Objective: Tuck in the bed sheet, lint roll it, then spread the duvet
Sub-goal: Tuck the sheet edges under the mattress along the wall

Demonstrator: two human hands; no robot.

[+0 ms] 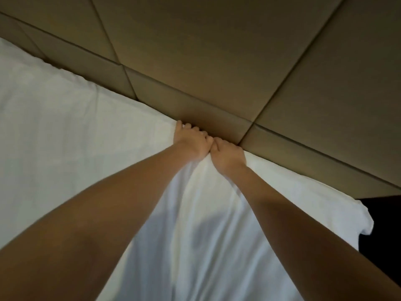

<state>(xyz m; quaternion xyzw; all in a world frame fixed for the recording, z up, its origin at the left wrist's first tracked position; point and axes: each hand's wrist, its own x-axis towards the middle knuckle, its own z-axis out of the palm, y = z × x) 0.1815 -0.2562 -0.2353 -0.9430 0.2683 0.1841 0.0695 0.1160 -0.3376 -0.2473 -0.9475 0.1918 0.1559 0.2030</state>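
A white bed sheet [65, 131] covers the mattress and runs up to a padded brown headboard [217, 61]. Both arms reach forward to the sheet's far edge. My left hand [192, 141] and my right hand [227, 156] sit side by side, knuckles touching, fingers curled over the sheet's edge and down into the gap at the headboard. Folds of sheet fan back toward me from under the two hands. The fingertips are hidden in the gap.
The headboard is made of large panels with dark seams. The mattress corner [366, 222] shows at the right, with a dark area [384, 224] beyond it. No lint roller or duvet is in view.
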